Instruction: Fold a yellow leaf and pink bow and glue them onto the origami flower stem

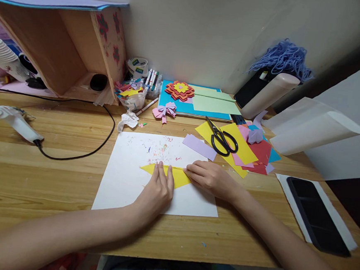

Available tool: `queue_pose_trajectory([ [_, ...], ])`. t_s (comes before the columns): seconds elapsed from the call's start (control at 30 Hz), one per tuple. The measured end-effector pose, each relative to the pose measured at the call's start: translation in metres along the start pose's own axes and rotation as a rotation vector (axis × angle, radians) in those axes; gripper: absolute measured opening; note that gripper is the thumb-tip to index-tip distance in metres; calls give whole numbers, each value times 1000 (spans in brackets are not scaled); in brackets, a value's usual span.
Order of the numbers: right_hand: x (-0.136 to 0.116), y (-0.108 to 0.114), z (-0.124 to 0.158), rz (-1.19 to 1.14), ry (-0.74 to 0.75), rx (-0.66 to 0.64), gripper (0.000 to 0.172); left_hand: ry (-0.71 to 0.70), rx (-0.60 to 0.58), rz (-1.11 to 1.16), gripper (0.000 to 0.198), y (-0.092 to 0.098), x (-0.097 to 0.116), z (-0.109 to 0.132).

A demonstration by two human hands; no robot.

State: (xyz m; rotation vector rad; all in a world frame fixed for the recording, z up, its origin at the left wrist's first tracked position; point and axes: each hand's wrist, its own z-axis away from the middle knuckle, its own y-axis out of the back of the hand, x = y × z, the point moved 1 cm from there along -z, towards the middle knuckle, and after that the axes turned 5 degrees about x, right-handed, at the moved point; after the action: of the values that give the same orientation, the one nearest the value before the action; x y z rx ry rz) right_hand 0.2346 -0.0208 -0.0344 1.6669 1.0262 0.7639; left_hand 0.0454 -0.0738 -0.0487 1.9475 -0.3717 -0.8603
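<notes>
A folded piece of yellow paper (178,177) lies on a white sheet (117,180), its long folded edge facing away from me. My left hand (159,187) rests on it, fingers stretched and slightly apart, tips at the folded edge. At the paper's right end my right hand (209,177) has its fingers pressed together on the corner; the thumb is mostly hidden. Small coloured specks mark the white sheet beyond the fold. A lilac paper strip (199,147) overlaps the sheet's far right corner.
Black-handled scissors (221,140) lie on yellow sheets, beside a pile of coloured paper (261,154). Farther back are a layered paper flower (179,91), a paper bow (165,111) and a cup of scraps (133,96). A corded glue gun (15,122) lies left, a phone (317,214) right.
</notes>
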Motion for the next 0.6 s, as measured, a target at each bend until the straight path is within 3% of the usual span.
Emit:
queue_pose_trajectory([
  [0.27,6,7,9,23,3,-16,24,-89,11,-143,40,3,-2,-2],
  [0.6,12,15,18,28,-27,-56,21,-33,38,-27,41,2,-3,0],
])
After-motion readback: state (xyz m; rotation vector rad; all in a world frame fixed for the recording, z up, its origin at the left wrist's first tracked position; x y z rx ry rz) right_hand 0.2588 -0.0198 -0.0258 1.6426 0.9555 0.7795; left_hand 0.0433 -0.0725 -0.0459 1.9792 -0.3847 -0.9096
